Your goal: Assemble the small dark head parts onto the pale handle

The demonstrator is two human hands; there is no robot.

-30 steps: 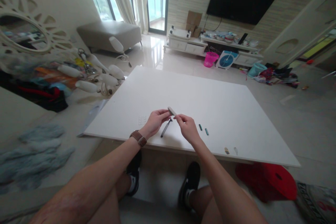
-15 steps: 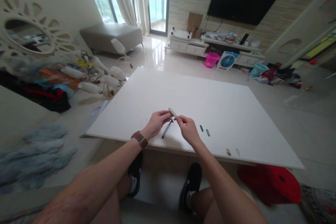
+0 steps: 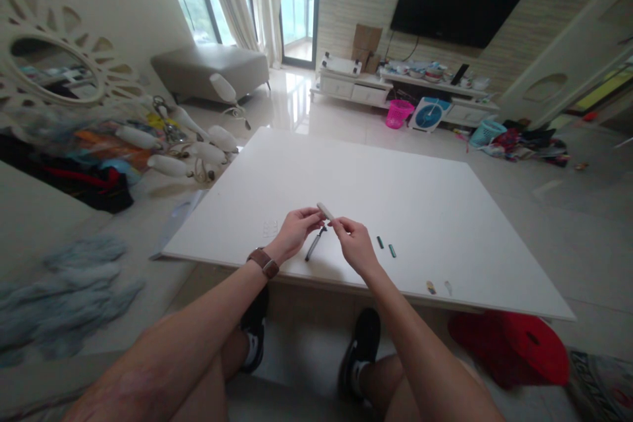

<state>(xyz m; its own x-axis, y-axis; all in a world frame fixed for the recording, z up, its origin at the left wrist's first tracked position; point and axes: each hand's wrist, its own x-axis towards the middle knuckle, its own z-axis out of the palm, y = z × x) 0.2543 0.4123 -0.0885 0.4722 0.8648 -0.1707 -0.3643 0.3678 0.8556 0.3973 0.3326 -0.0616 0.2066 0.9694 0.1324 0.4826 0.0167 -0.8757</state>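
Observation:
Both hands meet over the near middle of the white table (image 3: pixel 395 191), closed on a slim, pale, bar-shaped device (image 3: pixel 325 211). My left hand (image 3: pixel 295 232), with a brown watch strap at its wrist, grips it from the left side. Fingers of my right hand (image 3: pixel 352 241) pinch its near right end. Under the hands lies a thin grey-and-black pen-like tool (image 3: pixel 314 245), its upper end close to my left fingertips. Two small dark green cylinders, like batteries (image 3: pixel 380 242), rest right of my right hand.
A small yellow-and-dark piece (image 3: pixel 430 287) and a clear piece (image 3: pixel 448 287) lie by the table's near edge. A clear gridded item (image 3: pixel 270 229) sits left. A white lamp (image 3: pixel 198 151) stands beyond the left edge; a red object (image 3: pixel 514 349) is below right.

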